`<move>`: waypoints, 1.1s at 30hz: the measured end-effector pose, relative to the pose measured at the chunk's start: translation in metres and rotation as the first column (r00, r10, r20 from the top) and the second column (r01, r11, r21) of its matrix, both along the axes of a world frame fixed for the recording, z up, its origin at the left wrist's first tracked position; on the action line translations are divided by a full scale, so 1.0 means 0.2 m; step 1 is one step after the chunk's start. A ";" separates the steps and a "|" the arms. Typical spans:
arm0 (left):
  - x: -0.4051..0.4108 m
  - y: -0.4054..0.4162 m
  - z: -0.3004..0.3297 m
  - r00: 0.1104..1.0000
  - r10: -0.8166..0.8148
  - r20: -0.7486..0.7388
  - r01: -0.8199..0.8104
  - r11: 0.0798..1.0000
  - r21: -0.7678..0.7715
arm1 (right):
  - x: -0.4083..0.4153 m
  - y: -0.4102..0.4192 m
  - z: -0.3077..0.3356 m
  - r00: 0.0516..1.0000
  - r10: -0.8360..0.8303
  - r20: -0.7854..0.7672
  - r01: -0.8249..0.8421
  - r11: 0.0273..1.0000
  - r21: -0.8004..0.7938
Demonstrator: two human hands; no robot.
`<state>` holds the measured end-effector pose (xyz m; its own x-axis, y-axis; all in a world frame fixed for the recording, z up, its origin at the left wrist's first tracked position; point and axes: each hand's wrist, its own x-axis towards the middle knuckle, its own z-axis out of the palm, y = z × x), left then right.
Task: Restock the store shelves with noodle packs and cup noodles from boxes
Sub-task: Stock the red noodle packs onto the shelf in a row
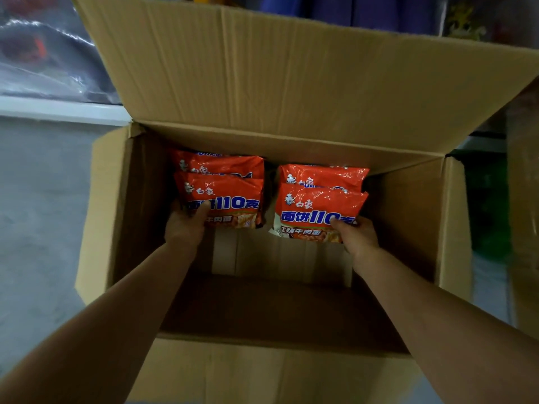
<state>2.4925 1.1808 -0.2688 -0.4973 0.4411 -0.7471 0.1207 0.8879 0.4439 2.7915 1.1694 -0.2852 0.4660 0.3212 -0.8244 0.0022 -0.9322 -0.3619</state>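
Inside the cardboard box (408,228), left hand (185,225) grips the ten-o'clock noodle pack (221,199) (orange), right hand (358,237) grips the two-o'clock noodle pack (318,211).

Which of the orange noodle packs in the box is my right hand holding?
The front pack of the right-hand stack: your right hand grips its lower right corner. The pack behind it is untouched.

Shop stockroom: noodle packs (221,196) in carton (417,228).
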 end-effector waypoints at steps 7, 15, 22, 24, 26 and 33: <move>-0.01 -0.03 -0.01 0.999 0.010 0.051 -0.009 1.000 -0.002 | 0.00 -0.01 -0.04 1.000 -0.019 -0.022 0.019 1.000 -0.001; 0.00 -0.02 -0.03 0.988 0.050 0.147 -0.056 0.998 0.039 | -0.03 0.01 -0.05 1.000 -0.025 0.004 0.025 1.000 0.019; -0.02 -0.02 -0.07 0.985 0.065 0.161 -0.069 0.998 0.016 | 0.00 -0.03 -0.08 0.994 0.032 -0.102 -0.030 0.999 0.018; -0.01 -0.02 -0.08 0.985 0.077 0.154 -0.080 0.997 0.012 | 0.01 -0.04 -0.09 0.992 0.033 -0.124 -0.031 0.999 0.019; -0.01 -0.02 -0.08 0.985 0.072 0.159 -0.076 0.997 0.017 | 0.02 -0.05 -0.08 0.991 0.031 -0.130 -0.028 0.999 0.028; -0.01 -0.06 -0.02 0.973 0.056 0.226 -0.060 0.998 0.009 | 0.00 -0.08 -0.03 0.985 0.065 -0.158 -0.057 0.997 0.053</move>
<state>2.4898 1.1679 -0.2737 -0.3420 0.4289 -0.8361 -0.0358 0.8832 0.4677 2.7913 1.1525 -0.2915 0.3077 0.3859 -0.8697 -0.0027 -0.9137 -0.4064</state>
